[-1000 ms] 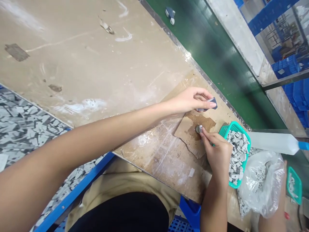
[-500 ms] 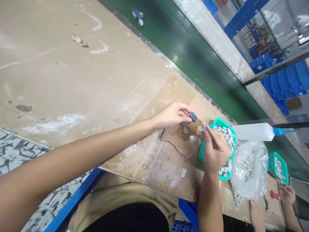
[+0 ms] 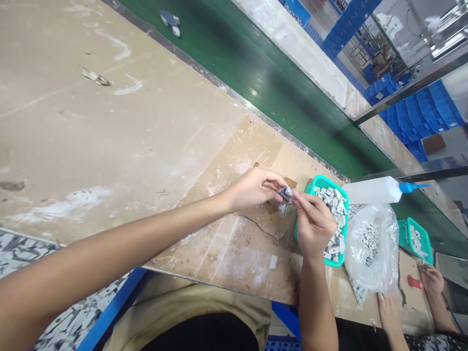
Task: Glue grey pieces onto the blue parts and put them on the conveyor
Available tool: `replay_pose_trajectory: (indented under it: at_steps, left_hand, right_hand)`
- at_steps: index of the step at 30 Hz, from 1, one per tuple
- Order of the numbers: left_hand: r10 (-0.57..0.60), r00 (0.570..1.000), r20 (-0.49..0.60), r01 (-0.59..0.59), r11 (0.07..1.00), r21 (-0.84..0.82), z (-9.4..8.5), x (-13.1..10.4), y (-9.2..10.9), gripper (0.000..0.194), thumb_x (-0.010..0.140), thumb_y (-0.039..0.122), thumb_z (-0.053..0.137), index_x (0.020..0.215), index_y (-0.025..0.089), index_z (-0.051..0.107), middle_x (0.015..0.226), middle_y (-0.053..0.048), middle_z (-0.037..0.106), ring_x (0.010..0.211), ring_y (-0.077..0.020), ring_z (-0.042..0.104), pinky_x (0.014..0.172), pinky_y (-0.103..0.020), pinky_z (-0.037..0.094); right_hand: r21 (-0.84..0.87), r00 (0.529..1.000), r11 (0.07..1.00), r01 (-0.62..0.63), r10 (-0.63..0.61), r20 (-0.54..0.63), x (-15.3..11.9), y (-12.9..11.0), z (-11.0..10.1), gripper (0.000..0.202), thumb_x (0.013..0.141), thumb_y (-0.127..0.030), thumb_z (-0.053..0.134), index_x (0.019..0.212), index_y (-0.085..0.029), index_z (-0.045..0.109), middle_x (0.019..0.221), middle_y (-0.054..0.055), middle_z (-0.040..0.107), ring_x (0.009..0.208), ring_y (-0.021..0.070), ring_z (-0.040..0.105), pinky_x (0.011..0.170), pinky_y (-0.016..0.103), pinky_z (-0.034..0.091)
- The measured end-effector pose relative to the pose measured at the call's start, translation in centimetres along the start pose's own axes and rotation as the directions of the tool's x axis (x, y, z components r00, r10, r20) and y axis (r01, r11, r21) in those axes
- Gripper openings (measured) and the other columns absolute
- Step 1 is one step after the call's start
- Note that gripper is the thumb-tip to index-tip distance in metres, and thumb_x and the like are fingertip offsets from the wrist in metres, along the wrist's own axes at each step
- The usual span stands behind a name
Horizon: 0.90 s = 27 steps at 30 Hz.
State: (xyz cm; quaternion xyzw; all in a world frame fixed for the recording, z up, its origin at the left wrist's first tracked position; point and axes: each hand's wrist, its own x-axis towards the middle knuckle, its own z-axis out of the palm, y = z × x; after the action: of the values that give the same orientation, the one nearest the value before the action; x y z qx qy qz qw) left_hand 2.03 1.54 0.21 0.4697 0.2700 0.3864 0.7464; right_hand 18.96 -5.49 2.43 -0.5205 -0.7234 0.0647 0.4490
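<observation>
My left hand pinches a small dark blue-grey plastic part between thumb and fingers. My right hand is closed on a small white piece, which meets the dark part; whether it sits inside or only against it I cannot tell. Both hands are above a torn piece of cardboard on the bench. Just right of my right hand stands a green basket full of small white and grey pieces.
A white squeeze bottle with a blue nozzle lies behind a clear plastic bag of small parts. Further right are a second green basket and a co-worker's hands. A green conveyor belt runs along the bench, carrying a grey-and-white part.
My hands have come together, bringing the white piece from apart to the dark part. The metal cap on the cardboard is now covered from sight. The view has shifted slightly.
</observation>
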Motion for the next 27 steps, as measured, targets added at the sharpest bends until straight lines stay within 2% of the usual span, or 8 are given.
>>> replay_pose_trajectory:
  at_steps: [6, 11, 16, 21, 24, 27]
  left_hand:
    - [0.082, 0.995, -0.059, -0.079, 0.996, 0.043, 0.8, -0.6, -0.2, 0.019, 0.071, -0.001, 0.058, 0.084, 0.01, 0.067, 0.084, -0.006, 0.073, 0.075, -0.013, 0.07, 0.072, -0.021, 0.056]
    - [0.115, 0.987, -0.111, -0.101, 0.987, 0.125, 1.0, -1.1, -0.6, 0.015, 0.073, 0.003, 0.064, 0.086, 0.01, 0.068, 0.085, -0.007, 0.073, 0.077, -0.0142, 0.071, 0.074, -0.021, 0.056]
    - [0.095, 0.985, -0.146, -0.06, 0.971, 0.23, 0.9, -1.0, -1.0, 0.016, 0.076, 0.004, 0.061, 0.089, 0.01, 0.068, 0.081, -0.007, 0.073, 0.075, -0.0154, 0.071, 0.066, -0.019, 0.054]
    - [0.001, 0.985, -0.175, 0.059, 0.94, 0.337, 1.0, -0.8, -1.3, 0.014, 0.076, 0.006, 0.061, 0.088, 0.011, 0.065, 0.074, -0.005, 0.069, 0.07, -0.0147, 0.068, 0.062, -0.019, 0.05]
    - [-0.057, 0.989, -0.137, 0.079, 0.984, 0.16, 1.5, -0.8, -1.1, 0.028, 0.075, 0.011, 0.067, 0.103, 0.012, 0.063, 0.08, -0.005, 0.068, 0.067, -0.0139, 0.065, 0.061, -0.02, 0.05]
    - [-0.178, 0.98, -0.093, 0.166, 0.978, -0.126, 1.8, -0.9, -0.5, 0.039, 0.073, 0.019, 0.073, 0.111, 0.012, 0.063, 0.09, -0.007, 0.068, 0.069, -0.0167, 0.068, 0.065, -0.024, 0.055]
  right_hand:
    - [-0.008, 1.0, 1.0, -0.009, 0.009, 0.026, -0.2, 0.1, 0.2, 0.032, 0.093, -0.01, 0.056, 0.111, -0.028, 0.076, 0.094, 0.006, 0.071, 0.082, 0.0169, 0.069, 0.07, 0.029, 0.058]
    - [0.069, 0.996, 0.996, -0.049, 0.043, 0.079, -0.5, 0.0, 0.4, 0.045, 0.091, -0.003, 0.052, 0.118, -0.032, 0.072, 0.092, 0.004, 0.067, 0.081, 0.0136, 0.066, 0.071, 0.026, 0.056]
    - [0.044, 0.987, 0.999, -0.029, 0.021, 0.161, -0.5, 0.3, 0.5, 0.048, 0.091, -0.002, 0.047, 0.123, -0.03, 0.07, 0.091, 0.004, 0.064, 0.084, 0.0126, 0.063, 0.074, 0.025, 0.055]
    - [-0.017, 0.969, 0.999, -0.031, 0.034, 0.243, -0.4, 0.4, 0.6, 0.041, 0.095, -0.008, 0.044, 0.119, -0.022, 0.072, 0.085, 0.005, 0.061, 0.079, 0.0134, 0.06, 0.07, 0.024, 0.051]
    - [-0.032, 0.97, 0.997, -0.066, 0.072, 0.23, -0.5, 0.1, 0.7, 0.033, 0.098, -0.017, 0.048, 0.12, -0.02, 0.072, 0.086, 0.005, 0.063, 0.078, 0.0142, 0.06, 0.072, 0.026, 0.05]
    - [-0.038, 0.99, 0.993, -0.109, 0.112, 0.084, -0.1, -0.2, 0.1, 0.029, 0.099, -0.024, 0.052, 0.121, -0.02, 0.071, 0.09, 0.005, 0.067, 0.081, 0.0147, 0.062, 0.077, 0.027, 0.05]
